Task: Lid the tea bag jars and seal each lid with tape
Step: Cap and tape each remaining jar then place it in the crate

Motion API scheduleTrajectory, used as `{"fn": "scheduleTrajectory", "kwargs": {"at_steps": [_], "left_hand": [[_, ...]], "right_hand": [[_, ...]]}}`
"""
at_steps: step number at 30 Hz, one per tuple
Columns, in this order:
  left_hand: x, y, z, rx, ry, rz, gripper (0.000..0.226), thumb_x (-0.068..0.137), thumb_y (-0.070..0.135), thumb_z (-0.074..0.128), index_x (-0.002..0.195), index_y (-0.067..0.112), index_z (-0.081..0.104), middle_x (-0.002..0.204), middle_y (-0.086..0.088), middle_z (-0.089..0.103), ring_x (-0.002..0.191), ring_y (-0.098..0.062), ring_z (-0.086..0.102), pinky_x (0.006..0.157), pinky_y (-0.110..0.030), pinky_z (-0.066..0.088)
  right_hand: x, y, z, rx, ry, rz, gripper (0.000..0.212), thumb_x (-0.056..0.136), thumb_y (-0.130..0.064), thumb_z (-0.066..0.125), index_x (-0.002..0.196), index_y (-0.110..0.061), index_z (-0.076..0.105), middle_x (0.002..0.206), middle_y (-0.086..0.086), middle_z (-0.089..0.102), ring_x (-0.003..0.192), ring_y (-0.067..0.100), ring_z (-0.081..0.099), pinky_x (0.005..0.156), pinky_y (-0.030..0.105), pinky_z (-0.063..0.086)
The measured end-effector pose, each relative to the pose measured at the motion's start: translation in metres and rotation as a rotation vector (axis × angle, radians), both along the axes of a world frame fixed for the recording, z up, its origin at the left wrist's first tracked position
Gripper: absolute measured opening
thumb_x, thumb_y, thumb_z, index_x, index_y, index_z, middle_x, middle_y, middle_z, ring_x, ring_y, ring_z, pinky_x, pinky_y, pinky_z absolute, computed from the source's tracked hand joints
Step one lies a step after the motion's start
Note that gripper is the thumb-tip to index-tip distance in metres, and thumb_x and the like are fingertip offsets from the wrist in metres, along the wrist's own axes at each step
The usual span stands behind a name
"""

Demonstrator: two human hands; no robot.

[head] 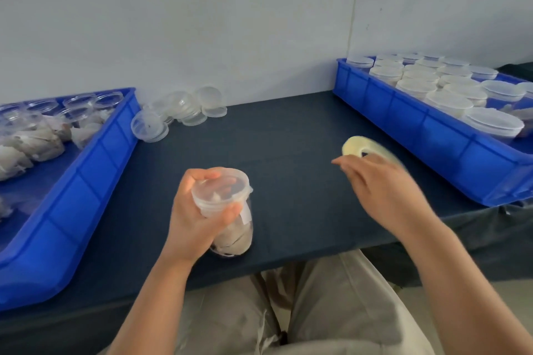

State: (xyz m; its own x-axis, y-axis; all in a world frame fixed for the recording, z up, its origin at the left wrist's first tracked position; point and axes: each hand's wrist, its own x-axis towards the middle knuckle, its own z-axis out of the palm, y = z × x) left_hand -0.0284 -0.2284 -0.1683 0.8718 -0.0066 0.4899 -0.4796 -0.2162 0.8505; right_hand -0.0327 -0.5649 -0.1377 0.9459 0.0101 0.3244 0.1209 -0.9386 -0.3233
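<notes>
Curling around the lidded jar (230, 235) at the near bench (288, 138) edge is the left grip (199, 210); the right grip (386, 181) is overlapping the tape roll (356, 145), its hold too blurred to tell.

Table (288, 135) centre is free from back edge to front edge, a wide lane between the two bins. Left bin (95, 164) walls off the left edge, front to back. Right bin (403, 121) fills the back right corner, its long wall slanting toward the right edge. Lids (178, 112) are piled at the back edge, just beside the left bin's far corner. Jar (230, 210), gripped by left hand (190, 210), stands near the front edge, mid-table. Tape (357, 145) lies near the right bin. Right hand (383, 187), fingers straight and blurred, overlaps it. There is a free gap between jar and right hand.
</notes>
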Motion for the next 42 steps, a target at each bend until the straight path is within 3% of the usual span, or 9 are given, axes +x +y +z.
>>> {"fn": "scheduleTrajectory", "kwargs": {"at_steps": [2,5,9,15,19,26,30,34,42], "left_hand": [[-0.003,-0.012,-0.001,0.007,-0.008,-0.004,0.053,0.066,0.043,0.084,0.11,0.055,0.057,0.121,0.02,0.071,0.112,-0.006,0.069,0.088,-0.016,0.053],[-0.005,-0.026,-0.006,-0.033,-0.001,0.001,0.056,0.065,0.04,0.087,0.11,0.053,0.056,0.124,0.01,0.072,0.117,-0.011,0.069,0.089,-0.016,0.052],[-0.007,-0.035,-0.007,-0.059,0.012,-0.026,0.058,0.065,0.041,0.088,0.112,0.052,0.055,0.127,0.005,0.07,0.126,-0.023,0.066,0.098,-0.033,0.055],[-0.005,-0.035,-0.008,-0.054,0.048,-0.014,0.06,0.064,0.042,0.089,0.112,0.052,0.054,0.128,0.007,0.069,0.129,-0.025,0.064,0.105,-0.052,0.054],[-0.002,-0.034,-0.007,-0.042,0.07,-0.061,0.061,0.067,0.039,0.089,0.117,0.042,0.053,0.132,0.004,0.068,0.132,-0.027,0.062,0.105,-0.05,0.054],[0.003,-0.042,-0.004,0.027,0.052,-0.158,0.069,0.075,0.056,0.091,0.127,0.031,0.054,0.135,0.009,0.06,0.132,-0.025,0.058,0.101,-0.029,0.053],[0.007,-0.033,-0.002,0.098,0.104,-0.259,0.072,0.078,0.06,0.089,0.137,0.038,0.054,0.143,0.006,0.061,0.136,-0.025,0.058,0.104,-0.039,0.057],[0.003,-0.028,-0.004,0.075,0.19,-0.356,0.092,0.081,0.058,0.086,0.157,0.054,0.034,0.155,0.012,0.053,0.147,-0.018,0.049,0.114,-0.036,0.05],[-0.001,-0.032,-0.011,-0.016,0.188,-0.399,0.09,0.088,0.058,0.081,0.161,0.049,0.03,0.155,0.006,0.052,0.148,-0.025,0.046,0.116,-0.034,0.047]], "right_hand": [[0.003,0.013,-0.01,-0.061,0.039,0.057,0.047,0.113,-0.043,0.035,0.159,-0.053,0.035,0.114,0.0,0.064,0.1,0.021,0.063,0.087,0.045,0.055],[0.005,0.034,-0.03,-0.078,0.075,0.151,0.06,0.113,-0.045,0.037,0.167,-0.049,0.012,0.119,-0.005,0.066,0.109,0.02,0.062,0.085,0.039,0.052],[0.012,0.047,-0.051,-0.109,0.028,0.118,0.04,0.108,-0.047,0.047,0.145,-0.034,0.047,0.119,-0.006,0.069,0.111,0.021,0.06,0.077,0.037,0.049],[0.012,0.06,-0.062,0.014,0.015,0.114,0.03,0.099,-0.043,0.067,0.126,-0.029,0.067,0.122,-0.008,0.061,0.118,0.022,0.059,0.099,0.037,0.048],[0.013,0.061,-0.054,0.089,0.092,0.072,0.039,0.095,-0.066,0.062,0.121,-0.037,0.069,0.127,-0.016,0.062,0.127,0.013,0.053,0.107,0.033,0.043],[-0.009,0.088,-0.026,0.703,0.071,0.472,0.054,0.093,-0.066,0.061,0.144,-0.05,0.05,0.141,-0.029,0.058,0.135,0.0,0.053,0.106,0.014,0.045],[-0.013,0.094,-0.027,0.824,0.027,0.561,0.038,0.098,-0.043,0.074,0.134,-0.043,0.061,0.134,-0.02,0.061,0.13,0.015,0.059,0.101,0.023,0.052],[-0.012,0.094,-0.026,0.887,0.003,0.566,0.028,0.091,-0.051,0.072,0.119,-0.054,0.069,0.128,-0.026,0.057,0.124,0.014,0.06,0.092,0.02,0.053],[-0.012,0.097,-0.033,0.911,0.024,0.58,0.034,0.1,-0.048,0.056,0.131,-0.061,0.062,0.135,-0.025,0.052,0.125,0.018,0.056,0.092,0.027,0.055]]}}
